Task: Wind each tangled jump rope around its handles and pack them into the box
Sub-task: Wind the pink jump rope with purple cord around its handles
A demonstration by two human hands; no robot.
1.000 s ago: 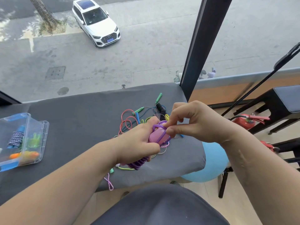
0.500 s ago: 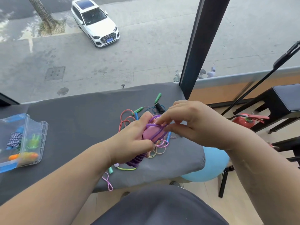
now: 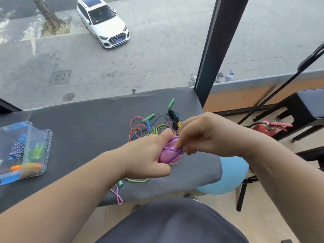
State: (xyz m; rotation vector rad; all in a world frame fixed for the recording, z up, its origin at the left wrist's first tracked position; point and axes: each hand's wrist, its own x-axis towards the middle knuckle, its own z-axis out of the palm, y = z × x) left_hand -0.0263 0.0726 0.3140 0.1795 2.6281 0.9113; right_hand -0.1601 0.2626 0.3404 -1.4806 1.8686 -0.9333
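Above the grey-covered bench, right side: left hand grips the pink plastic jump-rope handles, fingers clenched round them. Right hand pinches the thin purple cord crossing the handles. Tangle of coloured ropes lies just behind. Clear plastic box, wound ropes inside, sits far left.

White car parked on the grey street below the window, tree trunk just beside it, dark window post, grey-covered table, blue ball below its near right corner, red fire extinguisher beside a black stool.
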